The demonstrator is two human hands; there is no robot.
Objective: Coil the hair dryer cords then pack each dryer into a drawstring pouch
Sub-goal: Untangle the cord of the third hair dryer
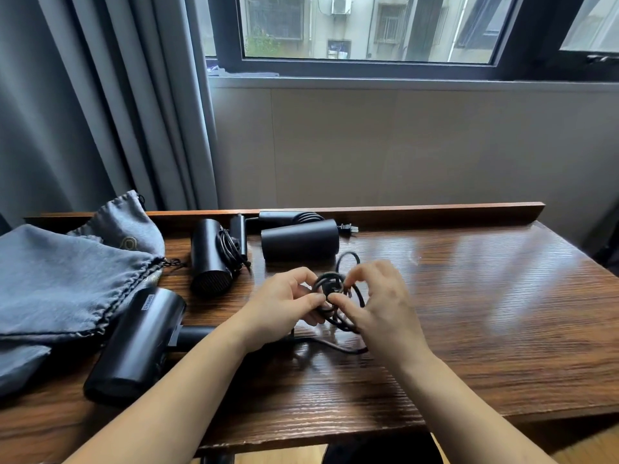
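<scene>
both your hands are up over the middle of the wooden table (469, 296), working one black cord (338, 289). your left hand (281, 306) pinches the bundle of loops between thumb and fingers, and your right hand (378, 296) has its fingertips curled onto the same coil from the other side. a loop sticks up behind your right fingers, and a loose run of cord trails on the table below your hands, back toward the near dryer (137, 343), which lies at the front left with its handle pointing right. there's a small pale label on its barrel, too blurred to read. two more dryers sit at the back: the middle dryer (211, 256) with its cord bunched beside it, and the far dryer (299, 242) lying by the raised back edge, its plug (348, 228) just to its right. grey pouches (67, 279) are piled at the left; one shows a round gold logo i can't make out.
</scene>
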